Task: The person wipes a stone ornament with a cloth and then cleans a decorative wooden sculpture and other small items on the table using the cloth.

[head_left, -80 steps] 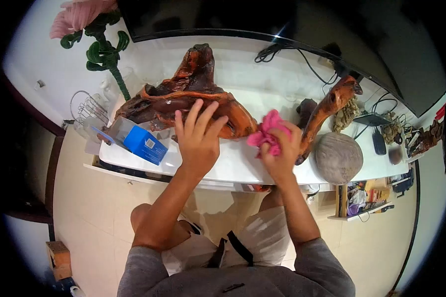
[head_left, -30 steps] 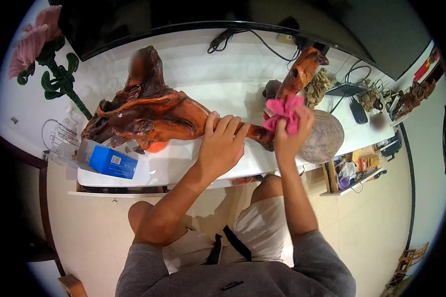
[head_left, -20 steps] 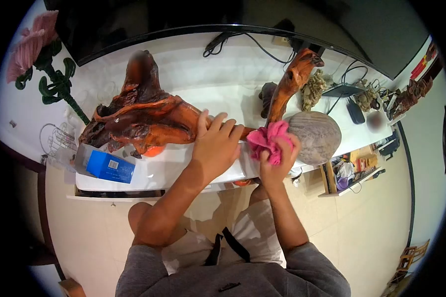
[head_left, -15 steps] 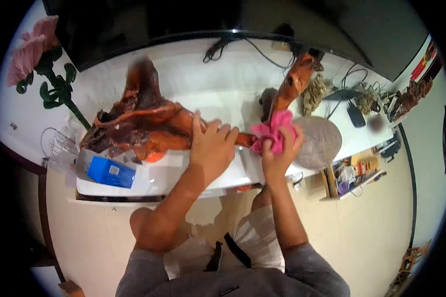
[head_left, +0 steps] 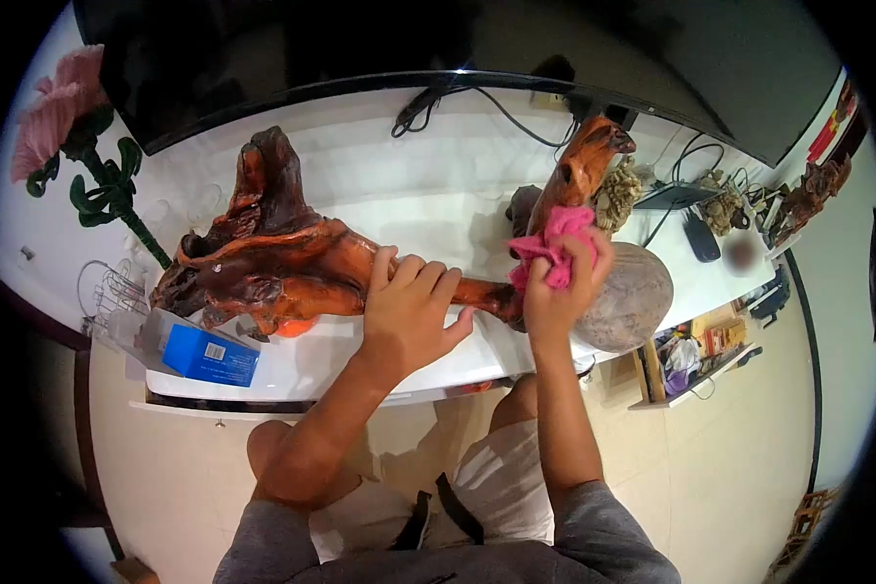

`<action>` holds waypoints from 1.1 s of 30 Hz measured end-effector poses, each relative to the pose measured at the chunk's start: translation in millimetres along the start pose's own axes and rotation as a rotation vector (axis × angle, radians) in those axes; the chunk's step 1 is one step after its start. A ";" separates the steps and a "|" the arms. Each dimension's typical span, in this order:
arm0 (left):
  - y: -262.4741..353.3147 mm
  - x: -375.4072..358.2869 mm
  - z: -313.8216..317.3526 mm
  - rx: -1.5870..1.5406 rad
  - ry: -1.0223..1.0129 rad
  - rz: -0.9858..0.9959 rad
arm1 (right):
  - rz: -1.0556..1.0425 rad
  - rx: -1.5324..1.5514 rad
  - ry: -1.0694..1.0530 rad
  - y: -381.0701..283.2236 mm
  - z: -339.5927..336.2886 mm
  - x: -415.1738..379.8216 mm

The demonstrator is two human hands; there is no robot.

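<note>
Between the carving (head_left: 307, 255) and the TV (head_left: 457, 41), we could pass over the tabletop (head_left: 438, 222). Its raised end and the stone (head_left: 636, 297) bar our right; the blue box (head_left: 210, 354) obstructs our front left.

Head cam is looking fwd & down from the person's own head, w/ the shirt (head_left: 594, 535) & shorts (head_left: 501, 487) showing close at the btm of the view, and it's facing the white tabletop (head_left: 331, 365) from its front edge, approx. square-on. It's sitting near enough that the left hand (head_left: 409, 307) & right hand (head_left: 566, 282) are showing mid-view, while the TV (head_left: 360, 44) is filling the top beyond the tabletop's back edge & the floor (head_left: 190, 487) is showing below the front one. The wide lens is taking in both the L & R ends, bowing straight lines & leaving dark, rounded corners.
</note>
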State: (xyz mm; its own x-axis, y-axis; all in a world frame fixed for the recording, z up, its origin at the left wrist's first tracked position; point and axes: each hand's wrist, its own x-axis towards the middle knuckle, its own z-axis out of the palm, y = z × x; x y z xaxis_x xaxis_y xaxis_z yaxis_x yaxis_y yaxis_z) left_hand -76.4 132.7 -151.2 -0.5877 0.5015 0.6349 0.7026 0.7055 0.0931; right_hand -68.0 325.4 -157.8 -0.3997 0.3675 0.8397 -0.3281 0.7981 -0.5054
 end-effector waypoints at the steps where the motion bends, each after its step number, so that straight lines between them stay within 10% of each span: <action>1: -0.1 1.0 0.8 0.004 -0.004 -0.011 | 0.047 0.020 0.000 6.9 -0.1 -17.1; 7: -2.0 7.1 6.4 0.008 0.059 -0.006 | 0.089 0.002 -0.173 -13.1 -28.7 -71.9; 18: -1.3 6.9 9.9 0.022 0.109 -0.015 | -0.109 0.096 0.168 -4.9 24.6 19.1; 29: -0.8 7.9 11.2 0.055 0.150 0.000 | -0.121 0.183 -0.332 -27.6 3.0 -17.8; 33: -0.5 9.1 11.7 0.056 0.161 -0.001 | -0.156 0.038 -0.047 -0.9 -4.3 -14.1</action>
State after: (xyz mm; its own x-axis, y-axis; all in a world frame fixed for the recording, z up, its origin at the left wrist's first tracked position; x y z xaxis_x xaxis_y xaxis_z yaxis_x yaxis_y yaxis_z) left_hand -86.7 142.8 -154.5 -0.5135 0.4174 0.7497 0.6760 0.7350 0.0538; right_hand -58.3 321.6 -168.3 -0.3805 0.2171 0.8989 -0.4209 0.8249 -0.3773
